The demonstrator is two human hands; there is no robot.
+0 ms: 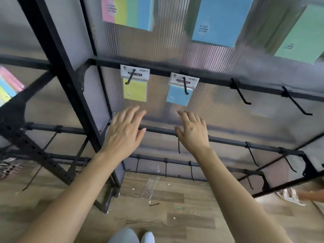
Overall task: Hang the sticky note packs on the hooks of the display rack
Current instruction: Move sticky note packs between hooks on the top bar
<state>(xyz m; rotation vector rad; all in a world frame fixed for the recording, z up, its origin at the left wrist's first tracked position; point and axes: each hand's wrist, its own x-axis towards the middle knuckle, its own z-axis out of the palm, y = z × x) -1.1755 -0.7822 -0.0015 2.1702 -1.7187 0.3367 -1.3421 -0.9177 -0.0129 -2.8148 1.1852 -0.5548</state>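
Note:
A yellow sticky note pack [135, 89] hangs on a black hook at the left end of the rack's middle rail [215, 81]. Beside it to the right, a blue sticky note pack [179, 95] hangs on the neighbouring hook. My left hand [124, 132] floats just below the yellow pack, fingers spread and holding nothing. My right hand [192, 130] is below the blue pack, fingers relaxed and empty. Neither hand touches a pack. Two bare hooks [241, 91] stick out further right on the same rail.
Larger packs hang on the row above: a multicolour one [128, 12], a blue one [217, 21], a green one [301, 44]. Lower rails carry several bare hooks [252, 156]. A clear plastic wrapper [150, 187] lies on the wood floor. Another person's hand [308, 195] shows at the right edge.

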